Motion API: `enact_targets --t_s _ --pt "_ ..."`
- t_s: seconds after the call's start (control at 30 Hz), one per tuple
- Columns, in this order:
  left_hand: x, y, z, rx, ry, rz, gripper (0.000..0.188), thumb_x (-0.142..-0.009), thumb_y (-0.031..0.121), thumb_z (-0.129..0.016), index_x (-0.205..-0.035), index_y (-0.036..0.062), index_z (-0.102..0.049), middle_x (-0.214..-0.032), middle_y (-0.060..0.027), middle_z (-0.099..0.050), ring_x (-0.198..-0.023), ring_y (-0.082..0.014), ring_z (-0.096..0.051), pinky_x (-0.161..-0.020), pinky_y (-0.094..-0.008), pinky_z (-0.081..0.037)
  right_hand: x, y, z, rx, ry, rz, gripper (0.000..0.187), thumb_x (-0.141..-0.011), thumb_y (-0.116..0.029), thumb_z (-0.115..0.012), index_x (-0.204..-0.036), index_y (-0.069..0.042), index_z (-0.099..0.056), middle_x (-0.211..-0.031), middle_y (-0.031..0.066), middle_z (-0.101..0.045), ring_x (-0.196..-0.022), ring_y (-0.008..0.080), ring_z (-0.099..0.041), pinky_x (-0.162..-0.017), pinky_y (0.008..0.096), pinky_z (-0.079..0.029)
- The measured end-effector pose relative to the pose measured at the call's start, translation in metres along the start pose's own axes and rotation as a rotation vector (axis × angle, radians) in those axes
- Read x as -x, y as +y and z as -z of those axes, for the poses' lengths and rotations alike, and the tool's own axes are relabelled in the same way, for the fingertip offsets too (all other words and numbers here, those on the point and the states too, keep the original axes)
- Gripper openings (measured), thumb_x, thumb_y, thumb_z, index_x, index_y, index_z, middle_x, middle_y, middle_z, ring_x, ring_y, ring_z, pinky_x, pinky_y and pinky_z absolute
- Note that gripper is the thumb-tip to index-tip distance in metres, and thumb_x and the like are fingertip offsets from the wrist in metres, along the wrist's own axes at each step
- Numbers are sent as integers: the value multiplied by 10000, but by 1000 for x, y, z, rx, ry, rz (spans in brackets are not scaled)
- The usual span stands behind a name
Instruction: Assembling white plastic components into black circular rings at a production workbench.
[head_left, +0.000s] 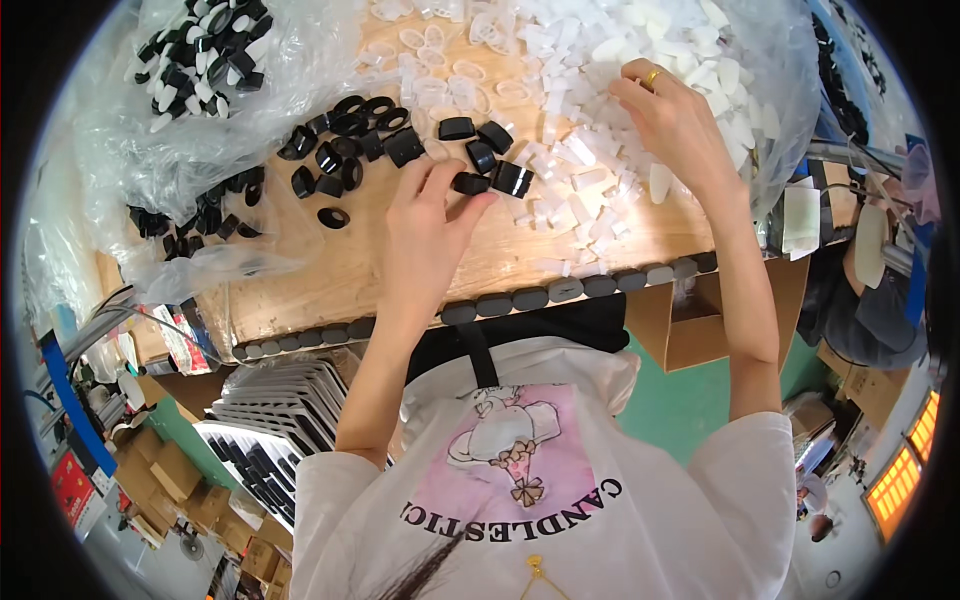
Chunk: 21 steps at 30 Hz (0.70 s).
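Observation:
My left hand (432,215) is closed, its thumb and fingers pinching a small black oval ring (471,183) over the wooden table. Just beyond it lie a few black rings (480,155), one of them a wider black piece (513,179) close to the fingertips. At the right, my right hand (682,125), with a gold ring on one finger, has its fingers curled down at a heap of white oval pieces (700,75). Whatever is between those fingertips is hidden. Small translucent white pieces (585,180) are scattered between the two hands.
More black rings (333,217) lie left of my left hand. Clear plastic sheeting (110,130) bears a black-and-white heap (205,55) at the far left. Translucent rings (465,85) spread at the back. Dark pads (530,298) line the table's front edge; a cardboard box (690,325) is below.

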<state>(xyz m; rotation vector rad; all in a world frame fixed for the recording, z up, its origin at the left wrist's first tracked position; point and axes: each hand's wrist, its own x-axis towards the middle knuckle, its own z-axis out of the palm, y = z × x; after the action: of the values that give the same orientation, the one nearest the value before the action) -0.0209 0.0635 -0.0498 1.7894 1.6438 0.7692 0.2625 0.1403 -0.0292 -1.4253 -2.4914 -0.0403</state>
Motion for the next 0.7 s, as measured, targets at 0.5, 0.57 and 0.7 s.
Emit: enact_targets --t_s 0.5,0.57,0.7 --pt "63 33 39 1207 -120 -81 505 -699 -75 -790 -1172 -81 -613 -1197 -266 -605 -1063 -347 -653 -912 -434 -555 27 -133 78 -800 455 131 181 -627 -86 -773 -763 -83 -655 -958 58 -639 -795 235 -593 -756 420 -495" --pt "64 33 43 1183 -149 -124 500 -702 -59 -794 -1172 -86 -625 -1210 -268 -595 -1065 -351 -654 -917 -443 -551 28 -137 78 -708 412 182 218 -619 -121 -813 -776 -141 -663 -989 26 -619 -828 217 -582 -828 480 -496" --pt "65 23 43 1074 -144 -218 497 -691 -35 -813 -1156 -91 -645 -1178 -241 -599 -1069 -306 -644 -917 -408 -552 26 -139 81 -647 431 196 211 -618 -130 -800 -760 -174 -650 -976 0 -609 -828 214 -583 -845 479 -495"
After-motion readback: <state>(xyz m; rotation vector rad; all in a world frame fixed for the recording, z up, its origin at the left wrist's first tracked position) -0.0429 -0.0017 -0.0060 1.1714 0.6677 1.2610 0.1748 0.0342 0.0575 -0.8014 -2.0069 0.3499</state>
